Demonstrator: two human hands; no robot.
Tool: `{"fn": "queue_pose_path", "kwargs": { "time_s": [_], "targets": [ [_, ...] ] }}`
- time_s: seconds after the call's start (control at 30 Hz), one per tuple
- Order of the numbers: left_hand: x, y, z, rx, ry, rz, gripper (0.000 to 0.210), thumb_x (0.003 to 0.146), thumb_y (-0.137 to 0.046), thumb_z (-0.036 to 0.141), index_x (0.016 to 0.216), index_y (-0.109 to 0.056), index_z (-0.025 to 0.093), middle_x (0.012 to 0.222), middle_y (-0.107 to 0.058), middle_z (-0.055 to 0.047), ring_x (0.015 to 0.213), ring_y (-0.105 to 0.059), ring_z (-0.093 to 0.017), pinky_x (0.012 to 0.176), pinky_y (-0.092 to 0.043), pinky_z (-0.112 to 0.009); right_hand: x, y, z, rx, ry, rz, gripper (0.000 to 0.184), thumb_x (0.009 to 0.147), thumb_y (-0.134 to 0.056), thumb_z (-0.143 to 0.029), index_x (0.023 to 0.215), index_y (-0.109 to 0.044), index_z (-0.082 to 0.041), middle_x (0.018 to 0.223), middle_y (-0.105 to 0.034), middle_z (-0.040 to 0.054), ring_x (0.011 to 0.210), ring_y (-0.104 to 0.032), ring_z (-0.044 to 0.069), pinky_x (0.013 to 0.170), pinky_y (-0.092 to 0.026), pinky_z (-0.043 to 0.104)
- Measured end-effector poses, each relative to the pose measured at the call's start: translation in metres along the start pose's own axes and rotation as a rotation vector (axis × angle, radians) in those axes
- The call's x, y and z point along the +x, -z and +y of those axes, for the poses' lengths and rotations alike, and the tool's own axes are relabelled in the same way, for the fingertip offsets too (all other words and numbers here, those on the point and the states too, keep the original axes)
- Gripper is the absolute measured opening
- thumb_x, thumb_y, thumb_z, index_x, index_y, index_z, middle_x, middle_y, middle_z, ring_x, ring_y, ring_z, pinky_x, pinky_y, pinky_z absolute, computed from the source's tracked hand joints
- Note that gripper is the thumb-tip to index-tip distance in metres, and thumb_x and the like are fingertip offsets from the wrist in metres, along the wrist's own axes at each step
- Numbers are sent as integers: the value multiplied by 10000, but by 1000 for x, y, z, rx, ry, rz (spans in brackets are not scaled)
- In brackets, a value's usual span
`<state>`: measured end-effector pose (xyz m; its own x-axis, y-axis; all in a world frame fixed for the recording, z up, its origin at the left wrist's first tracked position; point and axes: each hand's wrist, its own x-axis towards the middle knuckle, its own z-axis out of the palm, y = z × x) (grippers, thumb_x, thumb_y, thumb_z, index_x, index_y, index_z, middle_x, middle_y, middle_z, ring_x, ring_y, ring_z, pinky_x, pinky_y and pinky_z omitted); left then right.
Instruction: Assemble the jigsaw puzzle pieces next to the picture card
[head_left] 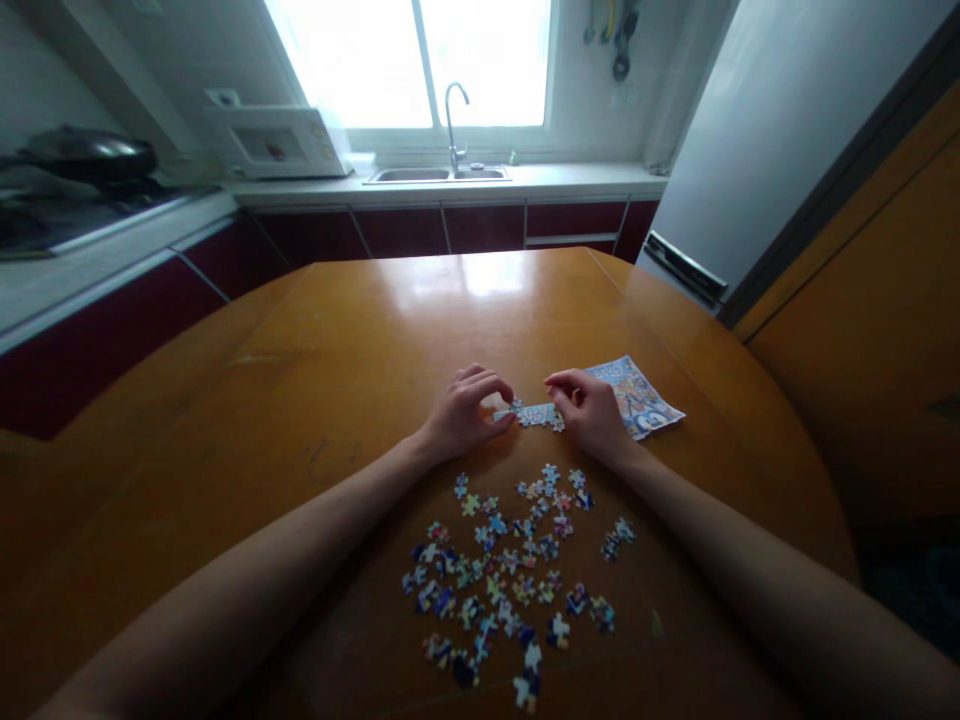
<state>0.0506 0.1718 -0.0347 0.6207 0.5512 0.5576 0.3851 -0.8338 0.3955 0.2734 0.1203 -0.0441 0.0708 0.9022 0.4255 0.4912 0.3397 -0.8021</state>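
Your left hand [466,414] pinches one end of the joined puzzle strip [536,414], probably steadying it on the bench [360,330]; your right hand [592,412] curls at the other, its fingers' [568,378] grip unclear; loose pieces [496,523] lie nearer you, seemingly for easy reach

On the glossy brown table [337,340] are laid: scattered jigsaw pieces [495,588]; one strip [536,414], seemingly joined; one printed sheet [641,402].

The joined puzzle strip [537,414], pale blue with white, lies slightly right of and below the frame's centre. The loose puzzle pieces [496,524], many-coloured, are scattered in the lower middle.
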Motion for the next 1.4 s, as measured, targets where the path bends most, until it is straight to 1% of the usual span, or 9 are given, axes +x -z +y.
{"fn": "queue_pose_path", "kwargs": {
  "time_s": [0.13,0.23,0.3,0.53,0.7,0.93,1.07,1.2,1.4],
  "targets": [
    [0,0,4,-9,-3,46,122,818,-707,254,909,-636,213,873,-699,-12,893,-583,-201,848,-462,-349,-4,-3,-11,-9,118,-121,100,860,-658,-238,935,-720,-219,898,-728,49,834,-650,198,796,-502,350],
    [0,0,5,-4,-18,54,128,820,-706,248,931,-647,219,878,-702,-14,913,-584,-205,861,-463,-353,-8,-6,-14,19,124,-177,85,875,-658,-232,928,-725,-230,895,-734,44,857,-664,200,815,-506,358],
    [0,0,6,-3,-22,46,125,821,-710,251,930,-657,223,875,-705,-15,915,-589,-208,863,-467,-355,-9,-8,-14,34,117,-182,86,881,-650,-226,914,-730,-235,892,-741,43,852,-670,201,809,-511,360],
    [0,-1,5,-37,-54,29,118,864,-722,323,915,-683,224,858,-724,-14,875,-598,-193,837,-472,-345,-10,-9,-15,84,72,-159,86,869,-648,-230,895,-730,-233,869,-756,35,802,-684,196,748,-526,341],
    [1,-3,3,-26,-81,12,166,876,-719,355,1003,-711,248,890,-738,-13,872,-608,-187,830,-468,-350,-10,-9,-17,105,62,-155,78,873,-628,-229,879,-705,-231,814,-730,19,748,-659,179,710,-514,320],
    [0,-4,1,-4,-69,-35,205,842,-761,415,961,-731,252,851,-728,-6,844,-600,-190,800,-449,-341,-10,-10,-17,90,71,-163,62,872,-621,-242,858,-678,-223,777,-688,7,709,-610,166,669,-485,299],
    [-1,-2,0,17,-16,-56,247,789,-802,448,879,-714,235,854,-710,-11,855,-593,-202,802,-437,-346,-9,-8,-13,60,52,-75,95,880,-594,-224,902,-687,-222,860,-720,32,787,-639,183,723,-489,314],
    [-3,-1,-2,41,35,-96,297,736,-830,497,843,-722,243,875,-699,-15,890,-586,-218,809,-423,-352,-4,-6,-5,62,-20,38,117,880,-575,-224,905,-688,-207,870,-729,47,800,-661,196,704,-488,314],
    [-4,0,-1,62,59,-122,322,687,-852,527,835,-747,261,876,-678,-16,900,-571,-223,823,-414,-359,-3,-6,-1,60,-33,35,128,871,-573,-214,896,-697,-199,870,-730,49,768,-654,189,686,-485,310]
  ]
}}
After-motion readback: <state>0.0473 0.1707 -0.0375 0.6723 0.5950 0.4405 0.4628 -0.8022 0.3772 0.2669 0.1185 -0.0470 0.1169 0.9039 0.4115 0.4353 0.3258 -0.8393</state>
